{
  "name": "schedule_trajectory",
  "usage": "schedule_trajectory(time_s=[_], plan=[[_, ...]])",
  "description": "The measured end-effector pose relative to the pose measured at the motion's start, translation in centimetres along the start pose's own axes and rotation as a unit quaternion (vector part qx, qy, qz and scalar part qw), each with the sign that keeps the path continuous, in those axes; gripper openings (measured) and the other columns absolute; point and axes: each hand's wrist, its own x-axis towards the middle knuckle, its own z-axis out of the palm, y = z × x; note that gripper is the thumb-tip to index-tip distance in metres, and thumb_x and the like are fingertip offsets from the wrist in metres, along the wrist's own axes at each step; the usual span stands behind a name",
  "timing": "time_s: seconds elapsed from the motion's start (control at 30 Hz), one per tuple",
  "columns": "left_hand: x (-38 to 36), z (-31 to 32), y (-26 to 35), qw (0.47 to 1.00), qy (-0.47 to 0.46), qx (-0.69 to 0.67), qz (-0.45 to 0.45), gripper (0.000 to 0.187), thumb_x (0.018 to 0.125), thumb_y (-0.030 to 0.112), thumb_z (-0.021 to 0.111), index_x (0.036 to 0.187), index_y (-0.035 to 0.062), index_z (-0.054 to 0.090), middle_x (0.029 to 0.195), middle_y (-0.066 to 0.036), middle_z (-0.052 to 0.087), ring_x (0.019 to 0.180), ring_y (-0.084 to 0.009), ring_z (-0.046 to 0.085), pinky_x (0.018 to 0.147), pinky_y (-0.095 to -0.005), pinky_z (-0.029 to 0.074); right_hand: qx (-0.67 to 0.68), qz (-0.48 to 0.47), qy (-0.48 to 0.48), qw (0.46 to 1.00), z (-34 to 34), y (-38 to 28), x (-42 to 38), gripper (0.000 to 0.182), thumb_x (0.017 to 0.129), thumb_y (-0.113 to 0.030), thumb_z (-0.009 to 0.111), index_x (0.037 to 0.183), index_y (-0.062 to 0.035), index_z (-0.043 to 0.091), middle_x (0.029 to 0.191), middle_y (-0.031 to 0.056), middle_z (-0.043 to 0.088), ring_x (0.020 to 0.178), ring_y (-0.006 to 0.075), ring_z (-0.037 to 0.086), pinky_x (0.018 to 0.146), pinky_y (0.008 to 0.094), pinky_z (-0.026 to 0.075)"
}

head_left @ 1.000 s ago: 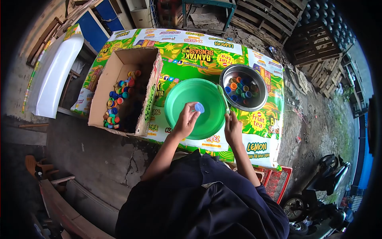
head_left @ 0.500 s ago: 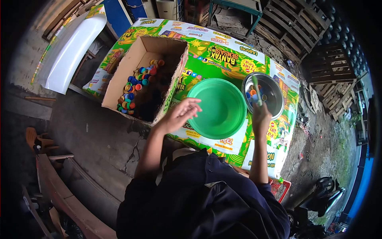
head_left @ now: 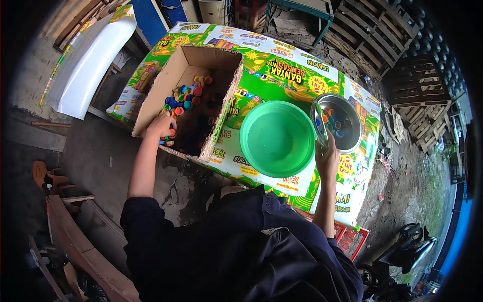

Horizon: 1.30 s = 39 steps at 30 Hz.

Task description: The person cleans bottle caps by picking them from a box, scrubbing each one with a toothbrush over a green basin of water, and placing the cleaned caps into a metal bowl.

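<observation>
My left hand (head_left: 160, 127) reaches into a cardboard box (head_left: 158, 93), its fingers curled down onto colourful bottle caps (head_left: 187, 96) heaped along the box's left side. My right hand (head_left: 328, 157) is closed around a slim green stick-like tool (head_left: 322, 121), held upright against the near left rim of a metal bowl (head_left: 358, 126). Several bottle caps (head_left: 332, 118) lie inside that bowl, some blue and some orange. Between my two hands stands a round green plastic basin (head_left: 274, 138), with a little clear liquid seeming to shine at its bottom.
The box, basin and bowl share a table (head_left: 282, 85) covered in a bright printed sheet. A bent white sheet (head_left: 98, 68) rises at the left. Wooden pallets (head_left: 372, 30) lean at the back right, and a red crate (head_left: 352, 241) sits beneath the table's near right edge.
My left hand has moved left from beside the basin into the box of caps. My right hand has drawn slightly back and down, bringing the green tool to the bowl's left rim.
</observation>
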Motion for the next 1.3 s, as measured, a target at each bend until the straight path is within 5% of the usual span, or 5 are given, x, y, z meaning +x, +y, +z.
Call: schedule_trajectory(time_s=[0.23, 0.37, 0.57, 1.03, 1.3], plan=[[-0.4, -1.6, 0.1, 0.987, -0.005, -0.158, -0.042, 0.013, 0.075, 0.015, 0.063, 0.083, 0.0055, 0.060, 0.088, -0.012, 0.060, 0.083, -0.0290, 0.058, 0.075, -0.0349, 0.046, -0.001, -0.003, 0.004, 1.000, 0.5, 0.4, -0.9, 0.039, 0.080, -0.014, 0.062, 0.117, -0.0065, 0.050, 0.055, 0.0109, 0.050, 0.044, 0.0239, 0.050, 0.046, 0.0361, 0.039], [-1.6, -5.0, 4.4, 0.931, 0.105, -0.350, -0.011, 0.014, 0.085, 0.013, 0.048, 0.095, 0.0038, 0.047, 0.077, -0.012, 0.059, 0.072, -0.0272, 0.059, 0.065, -0.0345, 0.045, 0.010, 0.032, -0.005, 0.999, -0.2, -0.2, -1.4, 0.037, 0.080, -0.012, 0.061, 0.115, -0.0051, 0.051, 0.051, 0.0097, 0.046, 0.041, 0.0208, 0.045, 0.044, 0.0339, 0.036], [-1.9, -7.7, 16.3, 0.907, 0.307, -0.277, 0.084, 0.015, 0.091, 0.016, 0.042, 0.095, 0.0015, 0.042, 0.078, -0.019, 0.056, 0.076, -0.0377, 0.056, 0.068, -0.0411, 0.043, 0.044, 0.042, 0.014, 0.998, -0.8, -0.4, -2.5, 0.035, 0.079, -0.009, 0.061, 0.113, -0.0025, 0.053, 0.048, 0.0084, 0.044, 0.038, 0.0164, 0.040, 0.042, 0.0311, 0.032], [5.0, 2.3, 30.3, 0.919, 0.050, -0.335, 0.201, 0.020, 0.094, 0.020, 0.037, 0.092, 0.0016, 0.044, 0.080, -0.016, 0.058, 0.082, -0.0304, 0.059, 0.073, -0.0366, 0.045, 0.055, 0.094, -0.016, 0.994, -3.3, 1.8, -7.1, 0.030, 0.078, -0.011, 0.064, 0.104, 0.0018, 0.054, 0.050, 0.0076, 0.046, 0.040, 0.0159, 0.043, 0.042, 0.0310, 0.034], [6.5, 5.2, 31.5, 0.934, 0.129, -0.209, 0.259, 0.021, 0.082, 0.013, 0.059, 0.100, 0.0061, 0.051, 0.099, -0.015, 0.057, 0.097, -0.0280, 0.054, 0.083, -0.0369, 0.044, 0.082, 0.078, -0.016, 0.994, -4.1, 3.3, -8.7, 0.030, 0.079, -0.009, 0.063, 0.107, -0.0014, 0.056, 0.047, 0.0039, 0.035, 0.041, 0.0119, 0.030, 0.041, 0.0295, 0.026]])
